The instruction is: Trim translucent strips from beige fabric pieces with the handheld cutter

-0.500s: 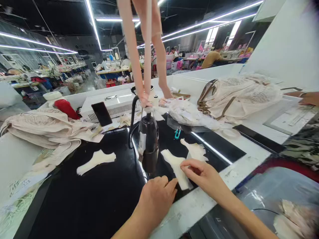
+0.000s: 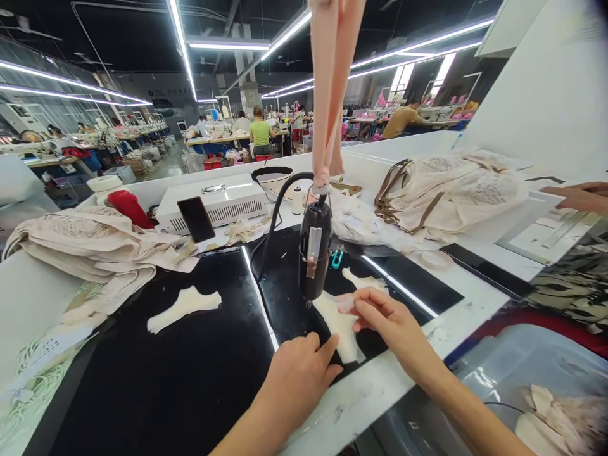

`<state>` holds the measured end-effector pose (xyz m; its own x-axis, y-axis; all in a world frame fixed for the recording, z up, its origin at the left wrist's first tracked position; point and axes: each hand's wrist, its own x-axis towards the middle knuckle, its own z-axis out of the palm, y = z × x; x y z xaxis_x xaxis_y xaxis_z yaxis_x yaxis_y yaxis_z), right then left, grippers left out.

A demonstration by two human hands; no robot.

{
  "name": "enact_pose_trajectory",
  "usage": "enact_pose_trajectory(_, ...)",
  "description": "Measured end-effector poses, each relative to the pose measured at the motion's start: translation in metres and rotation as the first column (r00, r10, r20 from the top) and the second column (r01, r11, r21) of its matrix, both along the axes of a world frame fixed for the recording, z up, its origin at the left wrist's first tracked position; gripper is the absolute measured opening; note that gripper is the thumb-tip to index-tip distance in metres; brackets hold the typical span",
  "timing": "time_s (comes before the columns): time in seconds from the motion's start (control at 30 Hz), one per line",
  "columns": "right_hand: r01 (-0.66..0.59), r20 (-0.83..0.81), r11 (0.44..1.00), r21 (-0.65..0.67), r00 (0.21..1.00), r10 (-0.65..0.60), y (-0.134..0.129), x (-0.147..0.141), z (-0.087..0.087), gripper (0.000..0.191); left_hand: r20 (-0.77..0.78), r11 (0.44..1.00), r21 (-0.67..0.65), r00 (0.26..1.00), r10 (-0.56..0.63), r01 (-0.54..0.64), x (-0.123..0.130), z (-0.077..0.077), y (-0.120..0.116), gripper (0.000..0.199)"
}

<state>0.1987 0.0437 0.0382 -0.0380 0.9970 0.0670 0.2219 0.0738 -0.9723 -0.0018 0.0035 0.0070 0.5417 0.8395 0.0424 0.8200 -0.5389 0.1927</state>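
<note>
My left hand (image 2: 300, 375) is curled, its index finger and thumb at the left edge of a cream fabric piece (image 2: 346, 335), which it presses against the black tabletop (image 2: 180, 380). In a pinch, my right hand (image 2: 382, 316) holds a thin, sheer layer (image 2: 346, 303) lifted at that piece's upper right. Just above the piece hangs a black cylindrical tool (image 2: 316, 253) with thin prongs at its lower end. Pink elastic strips (image 2: 327, 95) suspend it. A second cream piece (image 2: 363, 278) lies behind my right hand, and another cream piece (image 2: 185, 307) lies apart at left.
A turquoise clip (image 2: 337, 258), a dark phone (image 2: 196, 218) and a white vented box (image 2: 213, 206) stand beyond. Cream garments (image 2: 90, 237) are heaped left, more garments (image 2: 456, 190) right. Another person's hand (image 2: 584, 196) is at far right. A clear bin (image 2: 517, 361) sits lower right.
The hanging tool has swung right, now over the upper part of the fabric piece. My right hand has pulled the sheer layer up and away. My left hand has barely moved.
</note>
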Motion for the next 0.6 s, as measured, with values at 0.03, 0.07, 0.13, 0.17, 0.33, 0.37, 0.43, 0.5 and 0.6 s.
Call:
enact_pose_trajectory(0.03, 0.014, -0.02, 0.999, 0.049, 1.0, -0.013, 0.0, -0.001, 0.003, 0.032, 0.01, 1.0, -0.013, 1.0, 0.001, -0.001, 0.0, 0.0, 0.0, 0.049)
enact_pose_trajectory(0.07, 0.029, -0.037, 0.995, 0.1, 0.999, -0.025, 0.0, -0.002, 0.005, 0.031, 0.02, 1.0, -0.025, 1.0, 0.002, -0.002, -0.001, 0.0, 0.0, 0.049)
enact_pose_trajectory(0.13, 0.059, -0.069, 0.978, 0.199, 0.997, -0.046, -0.004, -0.002, 0.007, 0.028, 0.04, 0.999, -0.045, 0.999, 0.007, -0.005, -0.001, 0.0, -0.001, 0.048)
enact_pose_trajectory(0.17, 0.073, -0.088, 0.967, 0.244, 0.995, -0.053, -0.007, -0.001, 0.006, 0.026, 0.041, 0.999, -0.05, 0.999, 0.008, -0.006, -0.001, -0.001, -0.001, 0.049)
enact_pose_trajectory(0.33, 0.047, -0.163, 0.924, 0.379, 0.986, 0.017, -0.029, 0.005, -0.004, 0.026, 0.356, 0.972, -0.236, 0.929, 0.096, -0.01, -0.008, 0.0, 0.002, 0.04)
enact_pose_trajectory(0.37, 0.023, -0.167, 0.923, 0.385, 0.985, 0.045, -0.033, 0.004, -0.006, 0.027, 0.427, 0.959, -0.282, 0.896, 0.119, 0.007, -0.011, 0.002, 0.003, 0.037)
enact_pose_trajectory(0.43, -0.025, -0.165, 0.926, 0.377, 0.982, 0.094, -0.04, 0.0, -0.009, 0.029, 0.533, 0.928, -0.367, 0.831, 0.16, 0.056, -0.017, 0.006, 0.006, 0.038)
enact_pose_trajectory(0.5, -0.067, -0.157, 0.933, 0.355, 0.979, 0.13, -0.046, -0.006, -0.01, 0.029, 0.617, 0.886, -0.45, 0.757, 0.215, 0.115, -0.023, 0.012, 0.009, 0.052)
enact_pose_trajectory(0.6, -0.123, -0.142, 0.949, 0.291, 0.975, 0.17, -0.053, -0.018, -0.01, 0.029, 0.724, 0.785, -0.572, 0.597, 0.346, 0.239, -0.029, 0.018, 0.012, 0.072)
